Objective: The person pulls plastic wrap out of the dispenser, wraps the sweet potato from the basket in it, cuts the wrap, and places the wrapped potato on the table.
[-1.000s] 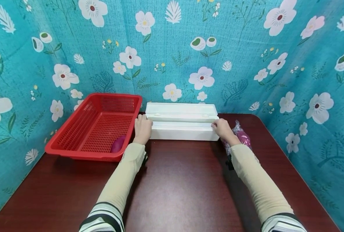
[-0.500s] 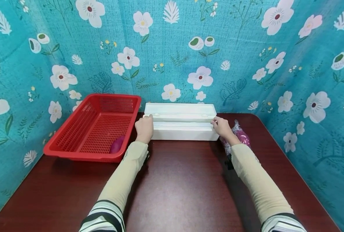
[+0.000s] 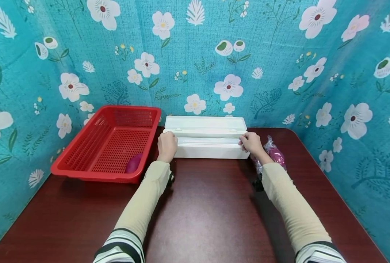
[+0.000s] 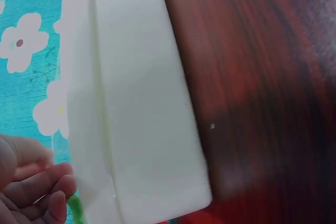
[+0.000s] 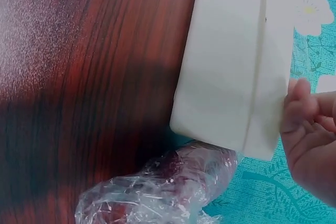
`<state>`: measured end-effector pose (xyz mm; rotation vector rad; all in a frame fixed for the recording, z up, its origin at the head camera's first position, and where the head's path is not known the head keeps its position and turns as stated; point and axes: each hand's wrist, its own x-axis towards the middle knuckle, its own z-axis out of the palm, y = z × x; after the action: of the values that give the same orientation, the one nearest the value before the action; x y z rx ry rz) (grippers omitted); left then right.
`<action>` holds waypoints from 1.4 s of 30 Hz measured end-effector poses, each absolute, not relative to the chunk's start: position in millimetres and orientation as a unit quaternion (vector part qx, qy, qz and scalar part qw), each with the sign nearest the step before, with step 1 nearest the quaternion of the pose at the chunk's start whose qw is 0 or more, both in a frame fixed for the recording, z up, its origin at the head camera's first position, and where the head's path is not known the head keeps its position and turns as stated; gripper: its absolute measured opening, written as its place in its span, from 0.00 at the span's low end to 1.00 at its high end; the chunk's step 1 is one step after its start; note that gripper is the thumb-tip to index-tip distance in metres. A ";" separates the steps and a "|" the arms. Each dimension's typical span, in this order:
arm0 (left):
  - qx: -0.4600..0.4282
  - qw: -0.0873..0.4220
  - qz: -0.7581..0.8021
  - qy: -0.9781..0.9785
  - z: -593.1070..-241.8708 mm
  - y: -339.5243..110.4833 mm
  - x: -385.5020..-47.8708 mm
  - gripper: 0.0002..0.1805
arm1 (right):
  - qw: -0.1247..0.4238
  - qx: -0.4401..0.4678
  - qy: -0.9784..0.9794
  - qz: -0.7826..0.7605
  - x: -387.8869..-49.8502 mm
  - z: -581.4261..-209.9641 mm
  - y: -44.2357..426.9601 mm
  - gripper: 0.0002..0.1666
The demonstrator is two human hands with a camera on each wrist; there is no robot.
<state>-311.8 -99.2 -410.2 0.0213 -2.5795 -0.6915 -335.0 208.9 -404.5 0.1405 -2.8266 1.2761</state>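
A long white plastic wrap dispenser [image 3: 211, 151] sits at the table's back edge, its translucent lid [image 3: 205, 123] tipped back. Over its left end, my left hand [image 3: 167, 146] has curled fingers at the opening. Just above the right end, my right hand [image 3: 252, 143] pinches thumb against forefinger. Both appear to pinch clear film, which is barely visible. In the left wrist view, the curled fingers [image 4: 50, 182] lie close to the dispenser's upper edge. The right wrist view has the fingertips [image 5: 296, 95] against that edge at the other end.
A red perforated basket [image 3: 93, 175] stands on the left with a purple oblong item [image 3: 134, 163] inside. By my right forearm lies a purple item in clear wrap [image 3: 275, 153], beside the dispenser's right end. A floral curtain [image 3: 195, 84] hangs behind the dark table [image 3: 211, 212].
My left hand has shifted slightly right, inward over the dispenser's end. The right hand stays nearly in place at the other end, its fingers turned a little. The lid remains tipped back.
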 end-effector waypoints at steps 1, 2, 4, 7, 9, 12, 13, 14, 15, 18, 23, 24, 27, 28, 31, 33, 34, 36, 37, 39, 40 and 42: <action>0.007 0.238 -0.262 -0.935 -411.0 -99.3 -311.5 0.24 | 0.020 0.044 -0.908 0.416 -334.1 -404.1 208.9 0.14; 0.005 0.243 -0.268 -0.932 -411.8 -99.3 -311.3 0.24 | 0.023 0.042 -0.905 0.423 -333.6 -403.8 208.7 0.15; 0.004 0.253 -0.271 -0.929 -412.9 -99.1 -310.9 0.25 | 0.028 0.037 -0.897 0.440 -332.3 -403.6 208.5 0.17; 0.006 0.270 -0.268 -0.925 -413.6 -98.9 -310.7 0.24 | 0.029 0.027 -0.884 0.465 -331.6 -404.9 208.4 0.19; 0.007 0.278 -0.264 -0.923 -413.9 -98.7 -310.2 0.25 | 0.025 0.014 -0.873 0.487 -332.5 -406.7 208.0 0.19; 0.010 0.287 -0.273 -0.918 -414.6 -98.8 -308.8 0.26 | 0.011 -0.006 -0.852 0.523 -334.4 -409.3 208.0 0.16; 0.012 0.289 -0.277 -0.916 -415.0 -98.9 -308.1 0.26 | 0.005 -0.010 -0.845 0.535 -334.9 -409.8 207.9 0.15; 0.014 0.291 -0.281 -0.914 -415.4 -99.0 -307.5 0.26 | 0.001 -0.013 -0.839 0.544 -335.2 -410.0 207.9 0.15; 0.016 0.294 -0.285 -0.912 -415.9 -99.2 -307.0 0.26 | -0.003 -0.013 -0.835 0.550 -335.2 -409.9 207.8 0.15; 0.017 0.302 -0.290 -0.908 -416.3 -99.4 -306.3 0.26 | 0.001 -0.010 -0.827 0.562 -334.2 -408.9 207.5 0.14; 0.012 0.292 -0.296 -0.909 -413.6 -97.9 -306.8 0.24 | 0.045 -0.009 -0.817 0.574 -333.7 -409.0 206.5 0.12; 0.013 0.288 -0.298 -0.910 -413.1 -97.6 -306.9 0.24 | 0.057 -0.010 -0.819 0.571 -334.2 -409.5 206.2 0.12; 0.015 0.288 -0.308 -0.906 -411.9 -97.5 -307.6 0.23 | 0.088 -0.022 -0.816 0.571 -335.8 -410.6 205.1 0.11; 0.016 0.291 -0.311 -0.905 -411.6 -97.8 -308.0 0.23 | 0.096 -0.027 -0.815 0.571 -336.2 -410.8 204.9 0.11; 0.013 0.302 -0.324 -0.897 -410.6 -99.1 -309.3 0.20 | 0.116 -0.034 -0.813 0.570 -335.8 -410.4 204.5 0.11; 0.012 0.304 -0.334 -0.892 -410.1 -100.1 -309.8 0.19 | 0.127 -0.029 -0.812 0.569 -334.1 -409.3 204.5 0.11; 0.012 0.306 -0.337 -0.890 -409.7 -100.5 -310.0 0.18 | 0.132 -0.028 -0.812 0.568 -334.0 -409.3 205.1 0.11; 0.012 0.308 -0.344 -0.887 -409.2 -101.5 -310.2 0.17 | 0.143 -0.016 -0.802 0.580 -332.7 -408.2 206.2 0.11; 0.014 0.310 -0.348 -0.885 -408.9 -102.0 -310.4 0.16 | 0.145 -0.015 -0.800 0.582 -332.3 -407.7 206.4 0.12; 0.017 0.315 -0.356 -0.880 -408.7 -102.8 -310.9 0.13 | 0.144 -0.021 -0.797 0.586 -333.1 -407.1 206.6 0.13; 0.018 0.318 -0.360 -0.877 -408.6 -103.2 -311.2 0.11 | 0.141 -0.025 -0.798 0.585 -334.0 -406.6 206.8 0.14; 0.021 0.326 -0.374 -0.868 -408.6 -103.7 -312.5 0.08 | 0.133 -0.045 -0.807 0.574 -336.3 -406.3 207.1 0.14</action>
<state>-312.5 -103.7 -408.6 0.0540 -2.2743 -0.9789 -336.3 207.1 -406.3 -0.1313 -2.3404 1.6642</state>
